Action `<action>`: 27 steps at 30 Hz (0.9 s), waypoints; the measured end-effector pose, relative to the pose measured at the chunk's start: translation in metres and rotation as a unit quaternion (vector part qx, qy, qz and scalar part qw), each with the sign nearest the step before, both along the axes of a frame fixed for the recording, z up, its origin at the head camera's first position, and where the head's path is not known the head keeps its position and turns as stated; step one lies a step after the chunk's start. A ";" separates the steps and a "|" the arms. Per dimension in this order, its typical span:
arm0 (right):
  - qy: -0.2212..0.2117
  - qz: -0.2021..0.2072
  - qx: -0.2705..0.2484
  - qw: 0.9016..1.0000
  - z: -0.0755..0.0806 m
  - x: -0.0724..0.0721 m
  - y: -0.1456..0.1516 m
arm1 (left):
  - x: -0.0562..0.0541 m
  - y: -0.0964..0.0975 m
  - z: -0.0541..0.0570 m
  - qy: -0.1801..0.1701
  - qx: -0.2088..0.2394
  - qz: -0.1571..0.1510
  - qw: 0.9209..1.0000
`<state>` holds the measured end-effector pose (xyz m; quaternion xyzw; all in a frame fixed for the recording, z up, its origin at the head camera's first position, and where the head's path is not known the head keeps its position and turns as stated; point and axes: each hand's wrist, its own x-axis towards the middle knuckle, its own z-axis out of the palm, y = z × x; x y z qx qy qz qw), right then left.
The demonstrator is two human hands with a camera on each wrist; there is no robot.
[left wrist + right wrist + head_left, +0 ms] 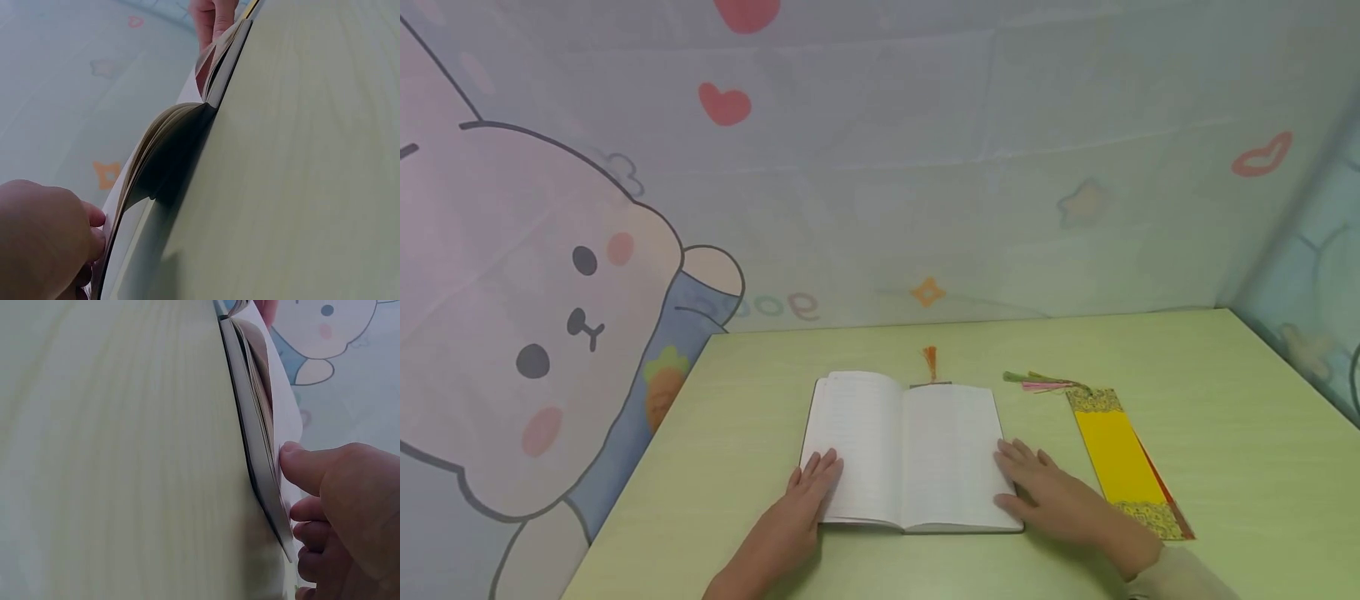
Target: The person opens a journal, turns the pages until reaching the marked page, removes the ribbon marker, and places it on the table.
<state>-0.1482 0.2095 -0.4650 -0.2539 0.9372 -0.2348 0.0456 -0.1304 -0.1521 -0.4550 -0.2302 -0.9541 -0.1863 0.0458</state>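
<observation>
An open notebook (951, 467) with pale pages lies in the middle of the table. My left hand (797, 517) rests at its left edge, fingers extended onto the left page (863, 442). In the left wrist view, the left hand (44, 240) is beside the book's outer edge, and the pages arch up near the spine. My right hand (1060, 496) lies on the right edge, fingers extended and thumb apart. The right wrist view shows its thumb (306, 465) touching the page, with the other fingers along the edge. An orange tassel (930, 362) extends beyond the notebook's top.
Right of the notebook lies a yellow bookmark (1116, 454) with patterned ends, overlapping a red one (1159, 479). Green and pink tassels (1045, 382) trail leftward from its top. A printed cloth backdrop (880, 167) hangs behind the pale green table (745, 400).
</observation>
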 end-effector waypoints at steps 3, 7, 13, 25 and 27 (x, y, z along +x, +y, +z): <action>0.003 0.005 0.001 1.000 -0.001 0.000 -0.003 | 0.000 0.000 0.000 -0.003 0.000 -0.002 1.000; 0.005 0.016 -0.002 1.000 0.002 0.002 -0.008 | 0.001 0.001 0.001 -0.019 0.005 0.008 1.000; 0.012 0.024 -0.008 1.000 0.004 0.002 -0.018 | 0.001 0.005 0.004 -0.039 0.004 0.027 0.999; 0.037 0.035 -0.025 0.998 0.008 0.005 -0.034 | 0.005 0.025 0.010 -0.022 -0.058 0.063 0.996; 0.041 0.039 -0.024 0.998 0.009 0.006 -0.037 | 0.006 0.030 0.008 -0.018 -0.075 0.081 0.994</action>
